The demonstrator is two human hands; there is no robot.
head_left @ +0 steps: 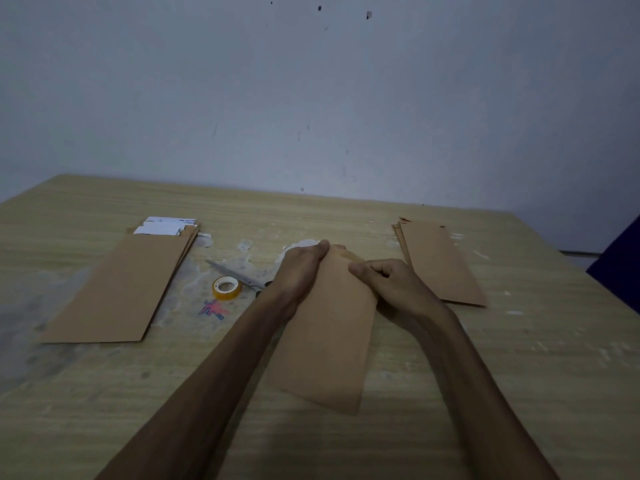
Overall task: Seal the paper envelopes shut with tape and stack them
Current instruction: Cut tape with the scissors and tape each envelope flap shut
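Both hands are working the far end of one long brown paper envelope (pixel 325 334) lying on the pale wood-grain table (pixel 485 393).

I am curling my left hand (pixel 300 268) over the envelope's far left corner and pressing my right hand (pixel 388 277), fingers bent, thumb pinching, on its far right edge; its long axis is running from that end back toward me, tilting slightly right. Left of the envelope are lying the yellow tape roll (pixel 227 288) and the metal scissors (pixel 239 275), nearer my left hand. Further left is waiting a brown stack with white slips (pixel 121 285); right of the envelope, a second brown stack (pixel 440 261).
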